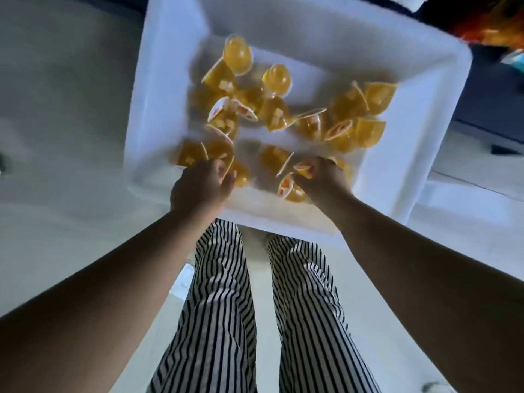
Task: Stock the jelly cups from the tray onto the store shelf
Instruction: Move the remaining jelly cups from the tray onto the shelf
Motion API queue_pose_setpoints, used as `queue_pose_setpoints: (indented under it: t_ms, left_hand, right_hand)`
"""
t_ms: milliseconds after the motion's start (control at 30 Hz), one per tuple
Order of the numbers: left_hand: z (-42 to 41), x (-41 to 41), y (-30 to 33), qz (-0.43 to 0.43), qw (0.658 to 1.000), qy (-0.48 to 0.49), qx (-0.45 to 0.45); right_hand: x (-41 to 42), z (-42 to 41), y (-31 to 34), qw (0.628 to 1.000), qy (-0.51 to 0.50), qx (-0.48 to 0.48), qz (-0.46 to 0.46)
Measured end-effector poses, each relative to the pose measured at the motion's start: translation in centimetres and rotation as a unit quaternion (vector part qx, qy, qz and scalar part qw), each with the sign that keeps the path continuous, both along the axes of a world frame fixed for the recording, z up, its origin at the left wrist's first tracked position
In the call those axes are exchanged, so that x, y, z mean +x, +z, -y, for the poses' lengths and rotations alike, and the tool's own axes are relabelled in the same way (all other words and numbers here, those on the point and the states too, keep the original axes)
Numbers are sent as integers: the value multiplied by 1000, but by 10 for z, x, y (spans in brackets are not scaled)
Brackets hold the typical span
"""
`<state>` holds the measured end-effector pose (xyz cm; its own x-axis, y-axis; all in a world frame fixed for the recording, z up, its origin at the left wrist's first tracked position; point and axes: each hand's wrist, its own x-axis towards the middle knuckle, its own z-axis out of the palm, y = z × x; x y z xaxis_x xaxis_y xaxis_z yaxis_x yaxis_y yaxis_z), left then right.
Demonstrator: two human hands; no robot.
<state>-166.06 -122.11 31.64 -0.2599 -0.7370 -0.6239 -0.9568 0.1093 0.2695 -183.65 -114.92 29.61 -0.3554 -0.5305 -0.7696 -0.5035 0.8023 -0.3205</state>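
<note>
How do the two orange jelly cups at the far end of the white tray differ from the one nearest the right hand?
The two far orange jelly cups show rounded clear bottoms; the near jelly cup lies tipped, showing its printed white lid. The far ones lie untouched; the near one lies against the right hand. All lie in the white plastic tray.

Head view looks steeply down, somewhat blurred.
</note>
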Motion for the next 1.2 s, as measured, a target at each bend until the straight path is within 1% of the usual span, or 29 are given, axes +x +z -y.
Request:
queue_pose_setpoints:
  t_ms: [67,167,233,333,400,500,567,600,633,700,733,833,967,1100,1200]
  left_hand:
    - [4,0,-11,2,999,28,-27]
    - [10,4,-23,26,998,42,-44]
    - [13,6,-28,36,998,46,-34]
    - [20,5,-32,20,997,73,-1]
    - [26,4,-33,5,993,115,22]
    - [35,7,-37,-16,979,195,50]
    - [40,7,-42,-29,977,205,50]
    - [42,7,-46,-28,981,187,47]
    - [44,6,-49,-13,988,149,47]
    - [46,4,-54,38,996,55,54]
    - [47,5,-57,60,996,26,58]
    - [52,12,-64,83,995,-12,62]
    - [58,18,-65,44,997,-16,64]
    - [53,18,-49,20,998,-11,63]
    - [51,18,-31,-36,996,33,73]
  right_hand:
    - [8,7,-15,999,13,-16,-28]
    - [20,13,-28,990,99,-12,-101]
    - [25,12,-33,981,139,-5,-134]
    - [26,12,-36,980,139,5,-139]
    - [23,15,-34,986,111,7,-128]
    - [16,19,-24,994,38,1,-106]
    - [13,20,-17,996,5,-7,-93]
    - [12,20,-14,996,-5,-12,-87]
    - [11,19,-11,997,-19,-16,-77]
    - [12,16,-6,996,-69,-37,-46]
    - [12,15,-5,993,-105,-56,-27]
    - [11,15,-6,977,-191,-97,6]
    - [10,16,-11,958,-269,-88,43]
    - [7,13,-9,949,-291,-82,89]
    - [10,8,-4,925,-340,-94,141]
